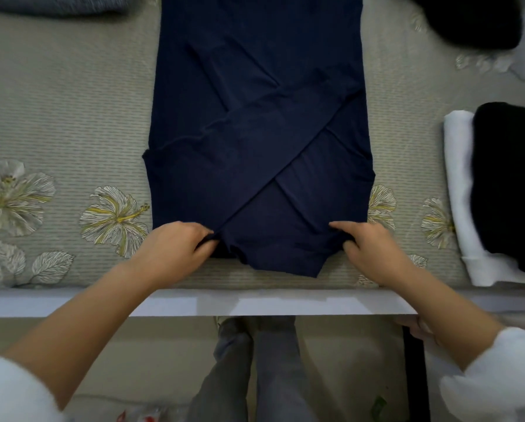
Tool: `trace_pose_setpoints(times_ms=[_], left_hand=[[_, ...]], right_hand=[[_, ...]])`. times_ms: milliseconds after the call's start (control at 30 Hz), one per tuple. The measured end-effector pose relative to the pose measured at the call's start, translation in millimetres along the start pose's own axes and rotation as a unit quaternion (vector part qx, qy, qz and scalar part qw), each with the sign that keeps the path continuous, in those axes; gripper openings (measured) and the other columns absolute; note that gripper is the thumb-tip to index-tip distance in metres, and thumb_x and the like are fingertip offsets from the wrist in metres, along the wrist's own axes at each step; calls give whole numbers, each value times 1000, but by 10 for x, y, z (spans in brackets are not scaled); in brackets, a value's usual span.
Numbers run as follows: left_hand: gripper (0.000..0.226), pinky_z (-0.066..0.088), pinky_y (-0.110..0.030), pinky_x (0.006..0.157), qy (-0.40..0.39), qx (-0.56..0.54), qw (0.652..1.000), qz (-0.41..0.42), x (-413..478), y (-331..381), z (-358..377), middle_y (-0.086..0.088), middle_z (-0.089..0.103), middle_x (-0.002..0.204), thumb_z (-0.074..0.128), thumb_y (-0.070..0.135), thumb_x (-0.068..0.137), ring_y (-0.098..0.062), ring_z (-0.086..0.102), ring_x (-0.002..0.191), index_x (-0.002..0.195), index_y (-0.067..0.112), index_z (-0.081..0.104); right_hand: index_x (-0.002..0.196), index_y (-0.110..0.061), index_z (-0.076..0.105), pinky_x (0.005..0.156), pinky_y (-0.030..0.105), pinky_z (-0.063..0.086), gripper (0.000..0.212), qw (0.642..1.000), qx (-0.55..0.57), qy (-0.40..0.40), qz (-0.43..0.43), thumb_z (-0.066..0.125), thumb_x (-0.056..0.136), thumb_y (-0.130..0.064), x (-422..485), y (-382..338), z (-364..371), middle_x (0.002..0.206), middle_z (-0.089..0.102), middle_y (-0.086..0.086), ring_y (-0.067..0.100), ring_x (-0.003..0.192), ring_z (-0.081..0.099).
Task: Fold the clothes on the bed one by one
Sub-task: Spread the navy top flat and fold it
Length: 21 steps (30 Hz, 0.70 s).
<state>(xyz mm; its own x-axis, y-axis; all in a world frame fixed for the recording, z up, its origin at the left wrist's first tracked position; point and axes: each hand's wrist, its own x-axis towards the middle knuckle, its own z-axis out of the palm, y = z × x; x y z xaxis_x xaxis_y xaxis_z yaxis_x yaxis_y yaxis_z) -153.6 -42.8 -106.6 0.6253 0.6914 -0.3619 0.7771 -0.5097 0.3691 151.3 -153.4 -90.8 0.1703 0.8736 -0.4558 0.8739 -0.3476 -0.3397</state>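
pinching the near hem of the navy shirt (255, 132), the left hand (170, 248) and right hand (373, 254) each curl round a corner; it lies sleeves-crossed on the floral bed (57, 111), folded clothes (504, 178) to its right.

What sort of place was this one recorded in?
Probably a bedroom at home: a flower-patterned bed cover, a navy garment spread on it, and a folded white garment and black garment piled at the right.
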Motion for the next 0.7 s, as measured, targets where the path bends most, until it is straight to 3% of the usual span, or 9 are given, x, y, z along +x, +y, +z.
trace_pose_setpoints(times_ms=[100,200,333,367,467,533,600,700], left_hand=[[43,38,-31,54,-67,-9,997,-26,-92,46,-18,3,53,57,45,43,92,-19,50,57,58,17,48],[49,32,-29,53,-171,-32,983,-57,-199,121,28,3,44,49,52,40,88,-9,42,48,49,13,40],[53,33,-21,49,-293,-138,941,-100,-270,175,85,9,42,45,55,42,87,-7,39,45,45,17,37],[55,31,-20,48,-291,-169,935,-111,-267,174,70,10,39,42,55,46,88,-6,38,44,45,19,34],[62,28,-17,43,-238,-213,940,-122,-203,150,-123,9,37,38,57,63,81,-5,36,38,45,20,31],[61,31,-16,43,-210,-205,951,-99,-126,97,-328,9,46,42,59,74,67,-5,41,40,48,18,45],[54,40,-19,46,-194,-214,953,-87,-8,19,-537,11,59,52,60,81,59,-3,53,46,61,28,60],[56,54,-25,63,-136,-234,959,-79,271,-104,-814,14,70,69,56,83,61,0,65,63,73,29,68]], right_hand=[[133,-15,57,93,21,40,52,997,16,-75,16,48,84,-1,-116,10,-18,130,62,7,26,120,55],[137,-19,53,91,14,37,58,974,34,-217,63,49,81,-1,-242,9,-48,133,59,3,23,124,52],[111,-19,69,86,29,50,44,932,43,-353,70,50,75,-2,-353,56,-140,111,70,4,21,105,63],[113,-22,69,87,28,50,50,931,69,-355,56,48,74,1,-351,63,-172,111,71,-1,17,105,63],[129,-46,55,92,4,38,72,945,120,-302,21,43,80,6,-248,43,-315,125,57,-26,-5,115,51],[121,-61,51,91,1,36,76,956,141,-259,4,43,83,5,-97,46,-462,121,54,-36,-12,113,50],[104,-76,48,88,2,38,82,962,143,-234,-11,44,84,3,83,45,-632,110,53,-46,-19,109,48],[96,-78,50,86,4,39,84,969,146,-196,-32,45,81,4,419,-22,-910,107,56,-47,-19,107,51]])
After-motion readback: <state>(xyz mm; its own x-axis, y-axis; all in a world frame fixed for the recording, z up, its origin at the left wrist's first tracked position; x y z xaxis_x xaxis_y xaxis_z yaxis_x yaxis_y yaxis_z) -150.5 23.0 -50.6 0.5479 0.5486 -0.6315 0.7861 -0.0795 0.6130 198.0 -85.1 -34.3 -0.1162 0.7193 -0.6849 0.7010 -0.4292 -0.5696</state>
